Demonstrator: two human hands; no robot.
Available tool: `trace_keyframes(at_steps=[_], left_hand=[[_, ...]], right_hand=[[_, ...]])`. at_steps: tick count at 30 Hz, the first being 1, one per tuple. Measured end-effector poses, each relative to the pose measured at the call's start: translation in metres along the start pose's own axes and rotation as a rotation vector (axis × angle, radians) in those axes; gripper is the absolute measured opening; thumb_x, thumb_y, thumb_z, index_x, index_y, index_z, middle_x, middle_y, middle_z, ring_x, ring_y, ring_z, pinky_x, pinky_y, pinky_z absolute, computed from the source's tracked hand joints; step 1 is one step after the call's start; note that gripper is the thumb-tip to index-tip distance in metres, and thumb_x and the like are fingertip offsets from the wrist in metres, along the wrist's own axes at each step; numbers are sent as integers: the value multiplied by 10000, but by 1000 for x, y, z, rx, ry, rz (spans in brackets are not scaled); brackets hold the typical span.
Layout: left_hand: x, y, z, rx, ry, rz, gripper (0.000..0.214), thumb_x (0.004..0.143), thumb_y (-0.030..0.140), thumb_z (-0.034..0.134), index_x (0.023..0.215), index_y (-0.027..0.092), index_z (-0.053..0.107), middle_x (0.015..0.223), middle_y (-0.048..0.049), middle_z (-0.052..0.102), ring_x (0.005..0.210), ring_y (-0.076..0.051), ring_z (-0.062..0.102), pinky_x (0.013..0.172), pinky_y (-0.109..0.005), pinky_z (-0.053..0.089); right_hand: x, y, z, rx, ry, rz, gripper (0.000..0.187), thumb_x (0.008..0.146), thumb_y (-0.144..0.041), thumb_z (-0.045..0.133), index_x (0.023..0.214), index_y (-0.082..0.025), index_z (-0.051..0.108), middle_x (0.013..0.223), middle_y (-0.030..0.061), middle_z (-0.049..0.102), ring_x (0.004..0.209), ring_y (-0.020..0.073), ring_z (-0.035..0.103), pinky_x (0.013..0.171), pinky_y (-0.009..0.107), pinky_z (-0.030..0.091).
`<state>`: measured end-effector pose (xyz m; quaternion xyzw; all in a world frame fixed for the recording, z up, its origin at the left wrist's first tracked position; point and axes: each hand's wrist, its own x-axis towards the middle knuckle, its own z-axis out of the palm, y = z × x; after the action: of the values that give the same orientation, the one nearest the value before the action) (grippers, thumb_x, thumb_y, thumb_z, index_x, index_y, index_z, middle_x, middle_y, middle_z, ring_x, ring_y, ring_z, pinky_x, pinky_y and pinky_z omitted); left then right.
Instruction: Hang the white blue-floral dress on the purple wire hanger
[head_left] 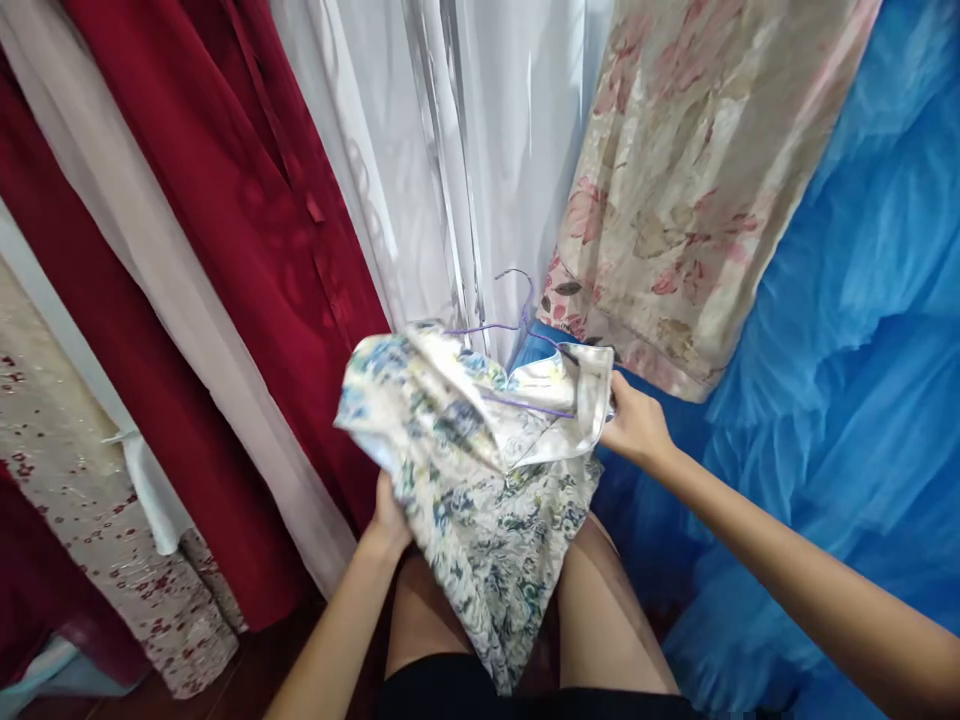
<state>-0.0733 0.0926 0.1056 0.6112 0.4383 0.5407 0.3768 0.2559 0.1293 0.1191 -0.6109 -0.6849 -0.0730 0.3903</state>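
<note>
A white dress (pixel 487 520) with a blue, green and yellow floral print hangs down in front of my legs, tapering to a point at the bottom. Its neckline and straps are around a thin purple wire hanger (pixel 523 322), whose hook points up. My left hand (pixel 388 515) grips the left edge of the dress, its fingers behind the cloth. On the other side my right hand (pixel 634 420) is closed on the white strap area, with the fingertips hidden behind the fabric.
Long garments hang all round: a red one (pixel 247 250), a white one (pixel 502 140), a beige floral one (pixel 675 180) and a blue ruffled one (pixel 855 350). At the left is a beige sequined garment (pixel 112 530). Dark floor (pixel 262 665) shows below.
</note>
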Motion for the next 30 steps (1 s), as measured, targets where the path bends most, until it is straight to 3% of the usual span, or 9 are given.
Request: trace_keyframes(at_steps=[2, 7, 12, 16, 18, 20, 22, 25, 30], left_hand=[[-26, -36, 0, -134, 84, -54, 854, 861, 860, 218, 1252, 255, 678, 1240, -126, 710, 1365, -335, 524, 1135, -528, 429], [-64, -86, 31, -180, 235, -199, 707, 767, 651, 721, 1316, 213, 635, 1345, -130, 659, 1403, -332, 482, 1225, -464, 302], [-100, -104, 65, -257, 369, -360, 624, 732, 567, 782, 1248, 237, 662, 1328, -127, 670, 1371, -354, 518, 1174, -482, 402], [-127, -118, 91, -272, 418, -377, 653, 795, 555, 732, 1356, 249, 599, 1435, -105, 598, 1444, -328, 429, 1213, -460, 364], [-133, -118, 101, -265, 365, -311, 649, 838, 553, 691, 1405, 265, 563, 1466, -87, 573, 1475, -305, 381, 1235, -441, 334], [-137, -115, 104, -260, 297, -273, 621, 873, 555, 652, 1413, 264, 559, 1479, -87, 560, 1474, -296, 384, 1236, -431, 335], [-138, -112, 103, -252, 251, -255, 601, 897, 551, 624, 1416, 255, 557, 1498, -90, 540, 1471, -289, 389, 1234, -417, 343], [-141, -108, 95, -208, 195, -244, 578, 910, 524, 622, 1416, 253, 558, 1510, -87, 528, 1481, -277, 372, 1237, -398, 339], [-141, -104, 89, -155, 114, -177, 535, 922, 469, 621, 1415, 271, 556, 1534, -67, 501, 1499, -263, 341, 1246, -397, 314]], right_hand=[[18, -3, -12, -46, 13, 47, 517, 738, -448, 669, 1181, -187, 616, 857, 123, 734, 771, 371, 696, 627, 355, 411], [49, -35, -33, -23, 9, -226, 646, 698, -430, 699, 1287, -187, 592, 1099, 147, 728, 977, 394, 683, 761, 393, 482], [12, -34, -38, 142, 59, -484, 760, 717, -417, 660, 1426, -198, 494, 1480, 183, 483, 1344, 419, 452, 1076, 557, 369], [-61, -55, -7, 486, 273, -125, 378, 865, -369, 596, 1222, -246, 599, 1229, 137, 629, 1141, 338, 583, 957, 485, 457], [-102, -74, 25, 677, 65, 87, 159, 900, -411, 592, 914, -256, 623, 858, 60, 648, 808, 274, 612, 728, 396, 487], [-139, -91, 58, 834, -258, 220, 345, 908, -495, 591, 677, -244, 544, 619, 10, 532, 613, 227, 520, 580, 342, 415], [-165, -102, 83, 1000, -289, 343, 402, 934, -534, 559, 670, -237, 501, 634, 0, 498, 610, 205, 469, 572, 324, 378], [-174, -108, 92, 1130, -254, 433, 377, 957, -548, 538, 748, -237, 504, 662, -14, 485, 621, 189, 444, 594, 313, 363], [-151, -107, 66, 1119, -267, 374, 364, 952, -525, 565, 738, -242, 486, 650, -26, 439, 615, 181, 413, 594, 304, 329]])
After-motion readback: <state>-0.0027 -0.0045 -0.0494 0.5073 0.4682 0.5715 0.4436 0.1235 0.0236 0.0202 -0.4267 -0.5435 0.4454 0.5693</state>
